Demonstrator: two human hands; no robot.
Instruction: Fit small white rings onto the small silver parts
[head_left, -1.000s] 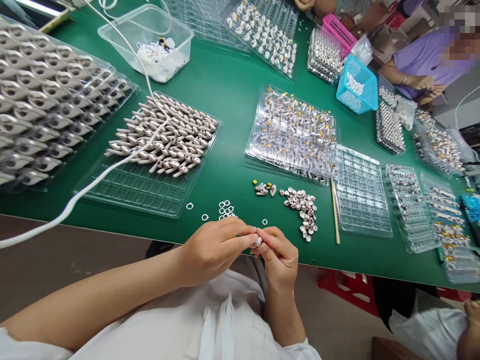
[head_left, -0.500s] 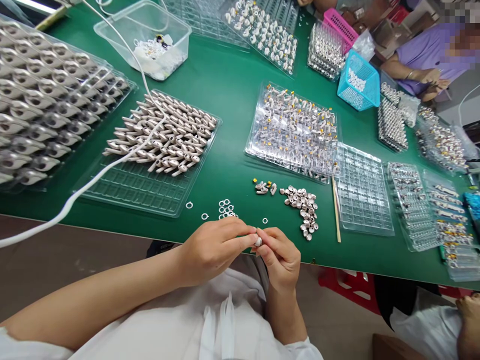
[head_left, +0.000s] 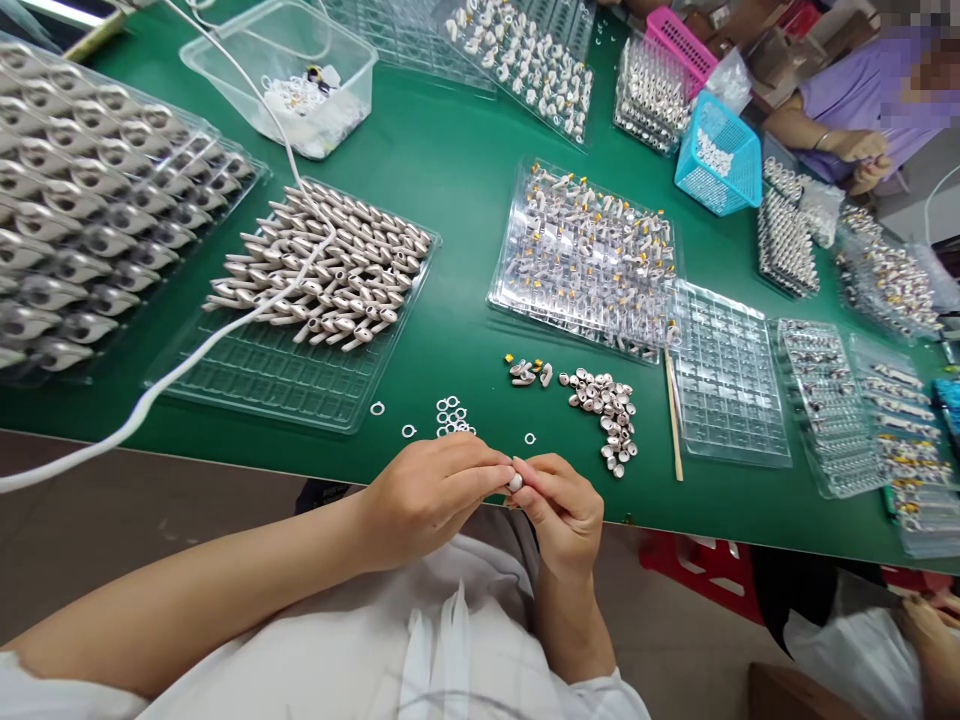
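Observation:
Between the fingertips of my left hand (head_left: 431, 500) and my right hand (head_left: 564, 510) is a small, rounded white earbud part (head_left: 515, 482), pinched from both sides. Fingers cover most of it, so its full shape is hidden. Several white rings (head_left: 450, 415) lie just beyond my left hand, and a single ring (head_left: 530, 439) sits on the table past my fingertips. To the right is a pile of small beige earbud caps (head_left: 606, 410). Beside that pile lies a little group of earbud pieces (head_left: 527, 372) with yellow tabs.
A clear tray (head_left: 300, 385) of beige earbud shells stands left, with a white cable (head_left: 202, 350) across it. Further back are a plastic tub (head_left: 352, 95) and a blue basket (head_left: 720, 185). A wooden stick (head_left: 673, 430) lies right, near trays. A co-worker (head_left: 847, 130) sits across.
Both my hands stay nearly still, holding the same white part. The view shifts slightly. Across the table, the co-worker's hands have moved a little.

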